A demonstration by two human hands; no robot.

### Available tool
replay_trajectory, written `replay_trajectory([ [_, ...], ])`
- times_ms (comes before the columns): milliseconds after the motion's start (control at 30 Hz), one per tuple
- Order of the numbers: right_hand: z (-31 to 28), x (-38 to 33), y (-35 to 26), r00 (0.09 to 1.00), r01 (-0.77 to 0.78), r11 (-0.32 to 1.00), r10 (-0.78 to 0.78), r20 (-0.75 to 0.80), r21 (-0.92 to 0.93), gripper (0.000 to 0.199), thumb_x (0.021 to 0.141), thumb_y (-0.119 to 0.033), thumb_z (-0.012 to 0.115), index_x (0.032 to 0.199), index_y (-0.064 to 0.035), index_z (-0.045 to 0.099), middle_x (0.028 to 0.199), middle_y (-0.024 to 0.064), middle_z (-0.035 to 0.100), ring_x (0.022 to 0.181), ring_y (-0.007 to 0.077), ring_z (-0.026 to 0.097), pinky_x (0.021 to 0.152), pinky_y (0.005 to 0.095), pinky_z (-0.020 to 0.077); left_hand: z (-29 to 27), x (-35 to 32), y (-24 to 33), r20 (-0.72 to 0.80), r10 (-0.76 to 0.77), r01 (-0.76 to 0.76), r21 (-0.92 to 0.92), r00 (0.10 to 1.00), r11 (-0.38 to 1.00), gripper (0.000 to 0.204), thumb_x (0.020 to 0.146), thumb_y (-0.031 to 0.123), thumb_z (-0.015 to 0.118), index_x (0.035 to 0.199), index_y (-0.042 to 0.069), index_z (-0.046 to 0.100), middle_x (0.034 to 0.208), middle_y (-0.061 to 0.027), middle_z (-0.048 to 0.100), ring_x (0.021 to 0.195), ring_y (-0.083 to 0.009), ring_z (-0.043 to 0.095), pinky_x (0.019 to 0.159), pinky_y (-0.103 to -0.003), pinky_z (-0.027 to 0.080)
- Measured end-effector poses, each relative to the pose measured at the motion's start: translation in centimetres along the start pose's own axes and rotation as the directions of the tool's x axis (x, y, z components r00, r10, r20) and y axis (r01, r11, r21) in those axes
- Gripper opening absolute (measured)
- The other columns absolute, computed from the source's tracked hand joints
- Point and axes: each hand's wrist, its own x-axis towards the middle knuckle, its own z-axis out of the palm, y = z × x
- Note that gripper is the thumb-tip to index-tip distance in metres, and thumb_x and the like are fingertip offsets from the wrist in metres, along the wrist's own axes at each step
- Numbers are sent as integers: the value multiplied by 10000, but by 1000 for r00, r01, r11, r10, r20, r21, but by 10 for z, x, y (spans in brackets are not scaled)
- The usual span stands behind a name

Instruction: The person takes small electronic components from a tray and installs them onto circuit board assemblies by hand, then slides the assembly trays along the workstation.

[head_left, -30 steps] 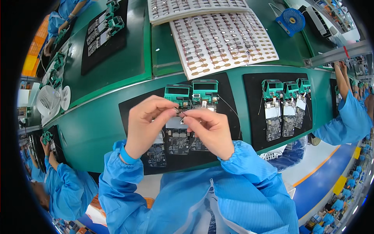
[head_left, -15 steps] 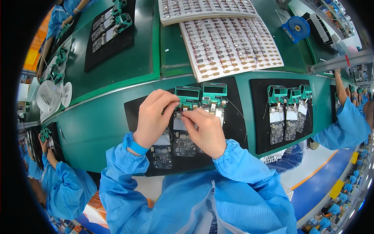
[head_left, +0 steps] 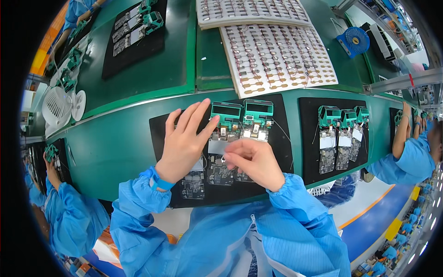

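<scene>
My left hand (head_left: 183,144) is held with its fingers spread, the index fingertip and thumb close to the left green plastic housing (head_left: 226,111) at the top of a circuit board (head_left: 218,172). Over the middle of that board, my right hand (head_left: 258,162) pinches a small whitish piece (head_left: 223,159), too small to identify. A second green housing (head_left: 258,108) with its own board stands just to the right, partly covered by my right hand. Another circuit board (head_left: 192,185) shows below my left hand. All of these lie on a black mat (head_left: 280,138).
Right of it, another black mat (head_left: 309,138) holds several boards with green housings (head_left: 329,115). Beyond the bench edge lies a white foam tray (head_left: 277,60) of small wired parts. A white fan (head_left: 57,107) and a blue fan (head_left: 354,40) stand at the sides. Co-workers sit left and right.
My left hand has opened from a pinch near the left housing, its fingers now spread. My right hand has drawn down and toward me, pinching a small whitish piece.
</scene>
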Motion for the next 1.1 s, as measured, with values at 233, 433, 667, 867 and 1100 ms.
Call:
replay_trajectory([
  [233, 22, -8, -10, 990, 140, 975, -139, -19, 175, 164, 948, -42, 643, 1100, 16, 664, 919, 73, 729, 824, 123, 710, 660, 224, 522, -34, -24, 17, 100, -357, 296, -780, 929, 551, 303, 811, -57, 720, 1103, 7, 671, 1045, -134, 634, 935, -239, 681, 779, -326, 555],
  [433, 58, 14, -27, 936, 352, 935, -352, -12, 44, 98, 909, -34, 686, 1003, -6, 672, 843, 80, 717, 734, 107, 680, 601, 236, 520, -51, -47, 1, 208, -528, 384, -889, 824, 248, 144, 865, -69, 688, 1002, -28, 698, 994, -91, 647, 902, -160, 678, 783, -265, 559],
  [667, 84, 36, -1, 786, 568, 718, -618, 8, -403, 84, 873, -83, 678, 878, -48, 601, 795, 124, 636, 700, 351, 639, 588, 430, 505, -33, -61, -27, 82, -530, 385, -781, 844, 491, 203, 818, -118, 661, 996, -22, 686, 940, -83, 665, 823, -143, 651, 745, -254, 525],
  [867, 89, 39, 5, 790, 552, 676, -611, 47, -488, 82, 887, -92, 660, 891, -57, 586, 804, 116, 639, 732, 336, 650, 609, 440, 506, -30, -61, -25, 35, -533, 413, -676, 845, 610, 148, 807, -99, 684, 936, -25, 690, 918, -99, 650, 787, -189, 660, 688, -282, 535],
  [1100, 91, 42, 5, 765, 564, 636, -642, 43, -527, 73, 866, -58, 697, 907, -39, 640, 802, 103, 661, 634, 271, 653, 570, 364, 512, -32, -60, -28, 3, -493, 386, -628, 870, 676, 145, 781, -91, 707, 904, -13, 704, 930, -94, 637, 790, -200, 648, 666, -290, 518],
])
